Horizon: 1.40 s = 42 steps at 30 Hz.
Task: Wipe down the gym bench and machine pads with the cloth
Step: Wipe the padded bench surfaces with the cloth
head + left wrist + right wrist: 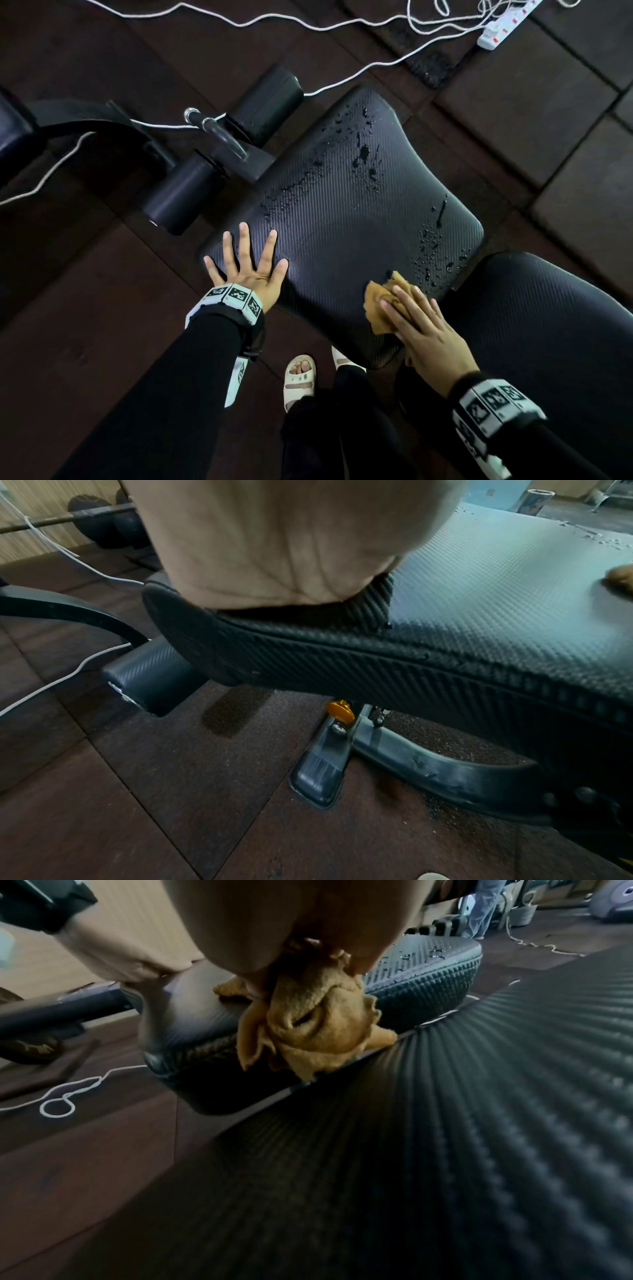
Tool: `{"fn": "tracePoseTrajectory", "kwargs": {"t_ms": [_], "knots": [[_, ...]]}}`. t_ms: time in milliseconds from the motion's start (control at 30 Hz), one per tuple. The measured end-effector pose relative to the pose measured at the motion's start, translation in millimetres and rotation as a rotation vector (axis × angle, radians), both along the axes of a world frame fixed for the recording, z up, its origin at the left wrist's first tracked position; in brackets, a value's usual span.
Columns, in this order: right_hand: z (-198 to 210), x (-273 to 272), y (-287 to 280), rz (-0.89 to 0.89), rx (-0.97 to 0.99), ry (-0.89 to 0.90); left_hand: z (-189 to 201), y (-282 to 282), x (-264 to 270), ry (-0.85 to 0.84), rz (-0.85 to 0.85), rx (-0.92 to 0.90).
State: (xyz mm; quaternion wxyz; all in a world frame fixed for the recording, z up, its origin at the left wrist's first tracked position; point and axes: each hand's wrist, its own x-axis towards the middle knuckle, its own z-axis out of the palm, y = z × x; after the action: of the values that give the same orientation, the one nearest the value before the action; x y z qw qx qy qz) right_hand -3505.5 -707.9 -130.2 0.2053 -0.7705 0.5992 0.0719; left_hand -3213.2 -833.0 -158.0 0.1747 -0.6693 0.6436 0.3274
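Note:
The black textured seat pad [342, 212] of the bench carries water droplets [363, 154] at its far end and more droplets [435, 246] near its right edge. My left hand [250, 263] lies flat with fingers spread on the pad's near left corner, palm [291, 539] down. My right hand [421, 325] presses a crumpled tan cloth [375, 305] onto the pad's near right part, fingers straight over it. In the right wrist view the cloth [318, 1026] bunches under the palm and hangs over the gap toward the back pad [445, 1137].
The back pad [548, 315] adjoins at the right. Two black roller pads [185, 195] and a metal handle sit beyond the seat's left end. A white cable [342, 78] and a power strip [507, 24] lie on the dark floor. My sandalled foot [301, 377] stands below the seat.

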Motion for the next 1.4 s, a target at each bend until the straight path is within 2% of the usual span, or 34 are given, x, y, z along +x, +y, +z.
{"fn": "tracePoseTrajectory", "kwargs": {"t_ms": [133, 300, 433, 600, 733, 800, 900, 1000, 1100, 1167, 1233, 1300, 1400], "knots": [[-5, 13, -27, -0.028, -0.025, -0.026, 4, -1, -2, -0.014, 0.006, 0.031], [-18, 4, -107, -0.042, -0.035, -0.014, 7, -4, -4, -0.034, -0.007, 0.089], [-24, -44, -148, -0.271, 0.018, -0.066, 9, -5, -6, -0.047, -0.005, 0.115], [-21, -73, -115, -0.542, -0.011, -0.146, 10, -6, -7, -0.055, -0.014, 0.119], [-19, -48, -60, -0.660, -0.071, -0.203, 7, -5, -4, -0.045, -0.008, 0.084], [-19, -21, -39, -0.653, -0.084, -0.236, 5, -4, -3, -0.042, -0.002, 0.075], [-22, 15, -31, -0.483, -0.103, -0.191, 2, -3, -1, -0.042, -0.003, 0.062], [-23, 29, -61, -0.298, -0.079, -0.154, -1, -3, 0, -0.044, 0.003, 0.052], [-25, 14, -109, -0.228, -0.049, -0.126, -2, -3, 0, -0.050, 0.011, 0.047], [-28, -10, -137, -0.249, -0.023, -0.120, -4, -2, 0, -0.048, 0.013, 0.035], [-29, -38, -152, -0.357, 0.007, -0.141, -5, -2, 1, -0.047, 0.020, 0.022], [-29, -61, -148, -0.487, 0.022, -0.136, -6, -1, 1, -0.045, 0.030, 0.007], [-26, -70, -114, -0.574, -0.006, -0.128, -7, -1, 1, -0.044, 0.037, 0.002]]}}
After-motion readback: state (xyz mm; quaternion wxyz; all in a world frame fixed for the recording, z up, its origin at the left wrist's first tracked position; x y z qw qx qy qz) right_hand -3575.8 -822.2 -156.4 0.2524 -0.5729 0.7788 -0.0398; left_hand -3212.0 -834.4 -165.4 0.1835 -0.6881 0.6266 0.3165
